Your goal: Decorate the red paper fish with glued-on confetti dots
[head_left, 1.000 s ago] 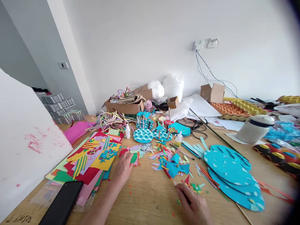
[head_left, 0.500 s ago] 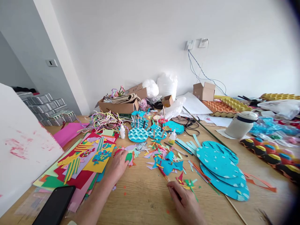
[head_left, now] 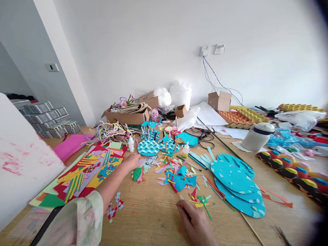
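Note:
My left hand (head_left: 132, 162) reaches forward over the table, its fingertips down beside a light purple paper piece (head_left: 142, 162); the fingers are mostly hidden behind the hand. Just nearer lies a green paper fish (head_left: 137, 173). A white glue bottle (head_left: 131, 145) stands behind that hand. My right hand (head_left: 196, 220) rests on the table, closed around a slim stick with a red end (head_left: 174, 189). The red end touches or overlaps a blue paper cutout (head_left: 180, 180) among coloured scraps. A second small glue bottle (head_left: 185, 151) stands upright behind the scraps.
Coloured paper sheets (head_left: 57, 186) with striped cutouts lie at left, partly over a phone. Blue discs (head_left: 238, 177) overlap at right, near a white lidded jar (head_left: 258, 137). Blue wavy-topped models (head_left: 148, 148) stand mid-table. A cardboard box (head_left: 125, 118) and egg trays (head_left: 234, 118) are behind.
My left hand has moved farther forward, off the green paper fish, and its sleeve now shows over the phone. Small confetti-like pieces are uncovered. My right hand keeps its hold on the stick.

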Available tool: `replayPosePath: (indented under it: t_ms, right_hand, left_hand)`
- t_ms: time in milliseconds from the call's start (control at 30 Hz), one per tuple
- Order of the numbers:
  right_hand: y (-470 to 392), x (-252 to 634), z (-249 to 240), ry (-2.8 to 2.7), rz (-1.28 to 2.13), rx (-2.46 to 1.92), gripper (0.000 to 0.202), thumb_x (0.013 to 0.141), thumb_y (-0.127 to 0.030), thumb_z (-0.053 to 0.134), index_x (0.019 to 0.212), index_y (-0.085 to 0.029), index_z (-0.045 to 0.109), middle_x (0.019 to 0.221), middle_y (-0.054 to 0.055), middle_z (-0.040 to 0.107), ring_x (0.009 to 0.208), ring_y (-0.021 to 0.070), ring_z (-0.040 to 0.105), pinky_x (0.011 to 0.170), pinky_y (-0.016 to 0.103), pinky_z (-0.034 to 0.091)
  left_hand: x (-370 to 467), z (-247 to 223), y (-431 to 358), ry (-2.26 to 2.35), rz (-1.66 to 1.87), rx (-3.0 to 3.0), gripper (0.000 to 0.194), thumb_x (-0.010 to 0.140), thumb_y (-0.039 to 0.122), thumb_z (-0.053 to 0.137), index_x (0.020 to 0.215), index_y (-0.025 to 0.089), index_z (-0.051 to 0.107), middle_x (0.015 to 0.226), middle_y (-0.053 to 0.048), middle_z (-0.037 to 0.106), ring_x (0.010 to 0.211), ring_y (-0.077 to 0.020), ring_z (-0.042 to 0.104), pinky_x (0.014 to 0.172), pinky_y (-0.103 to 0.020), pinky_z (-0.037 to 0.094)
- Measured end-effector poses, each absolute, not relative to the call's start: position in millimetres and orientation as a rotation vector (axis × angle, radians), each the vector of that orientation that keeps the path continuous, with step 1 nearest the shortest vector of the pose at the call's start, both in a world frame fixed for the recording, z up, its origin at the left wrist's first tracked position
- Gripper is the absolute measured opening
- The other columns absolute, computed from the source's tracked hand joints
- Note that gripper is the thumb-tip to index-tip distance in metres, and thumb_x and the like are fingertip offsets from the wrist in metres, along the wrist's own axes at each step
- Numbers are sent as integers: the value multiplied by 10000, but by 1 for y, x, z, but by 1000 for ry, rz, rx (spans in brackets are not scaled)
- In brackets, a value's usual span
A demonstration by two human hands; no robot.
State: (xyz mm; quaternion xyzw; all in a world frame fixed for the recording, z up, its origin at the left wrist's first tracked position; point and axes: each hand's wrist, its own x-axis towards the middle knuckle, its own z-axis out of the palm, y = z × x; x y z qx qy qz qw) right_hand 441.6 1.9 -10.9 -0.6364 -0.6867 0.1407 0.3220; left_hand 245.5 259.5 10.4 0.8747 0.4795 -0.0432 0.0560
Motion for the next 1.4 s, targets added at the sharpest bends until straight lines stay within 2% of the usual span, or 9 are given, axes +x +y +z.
replayPosePath:
  t_ms: [267, 567, 667, 800, 1000, 1100, 1267, 1400]
  right_hand:
    - [1, 442, -7, -1808, 389, -1683, 263, 894, -235, 303, 820, -191, 552, 714, 41, 660, 635, 160, 621, 570, 242, 420]
    - [2, 441, -7, -1790, 398, -1698, 262, 884, -229, 313, 809, -190, 561, 708, 42, 660, 631, 159, 618, 566, 241, 418]
    - [2, 442, -8, -1792, 394, -1712, 256, 880, -222, 316, 810, -190, 561, 704, 37, 655, 632, 159, 617, 564, 239, 413]
    - [2, 441, -6, -1794, 429, -1719, 269, 881, -225, 304, 819, -187, 563, 717, 46, 656, 649, 161, 619, 578, 239, 417]
    - [2, 441, -5, -1799, 445, -1730, 265, 878, -218, 308, 815, -185, 563, 713, 40, 654, 650, 163, 618, 581, 245, 418]
    - [2, 441, -5, -1796, 426, -1716, 262, 877, -215, 312, 808, -188, 564, 702, 36, 655, 635, 159, 616, 568, 241, 415]
    - [2, 441, -5, -1794, 420, -1714, 261, 871, -219, 316, 797, -192, 565, 690, 33, 653, 631, 158, 615, 560, 238, 414]
    - [2, 441, -5, -1793, 451, -1719, 265, 872, -220, 310, 809, -194, 566, 714, 32, 656, 651, 159, 618, 579, 241, 418]
  left_hand:
    - [236, 11, 262, 1227, -258, 2764, 243, 854, 293, 509, 1060, 165, 534, 1097, -67, 548, 934, -191, 554, 789, -397, 473]
    - [235, 11, 257, 1226, -159, 2802, 234, 858, 298, 498, 1037, 153, 538, 1058, -62, 560, 928, -193, 552, 791, -404, 460]
    - [233, 16, 256, 1191, -134, 2805, 192, 848, 236, 500, 1025, 173, 544, 1024, -54, 575, 946, -192, 539, 807, -369, 436]
    - [233, 19, 255, 1128, -144, 2818, 275, 797, 162, 536, 1064, 226, 539, 1021, -46, 580, 958, -190, 530, 806, -311, 417]
    - [240, 11, 258, 1119, -202, 2825, 244, 855, 297, 503, 1051, 155, 530, 1045, -59, 558, 900, -188, 556, 762, -389, 468]
    - [240, 9, 258, 1122, -180, 2834, 239, 862, 279, 494, 1069, 164, 523, 1056, -59, 556, 907, -188, 557, 772, -391, 469]
    - [236, 9, 260, 1160, -102, 2826, 225, 877, 140, 430, 1058, 215, 538, 1016, -47, 581, 955, -187, 548, 804, -362, 446]
    - [236, 11, 263, 1200, -41, 2786, 216, 871, 241, 478, 1067, 165, 530, 1052, -57, 571, 946, -196, 553, 812, -409, 451]
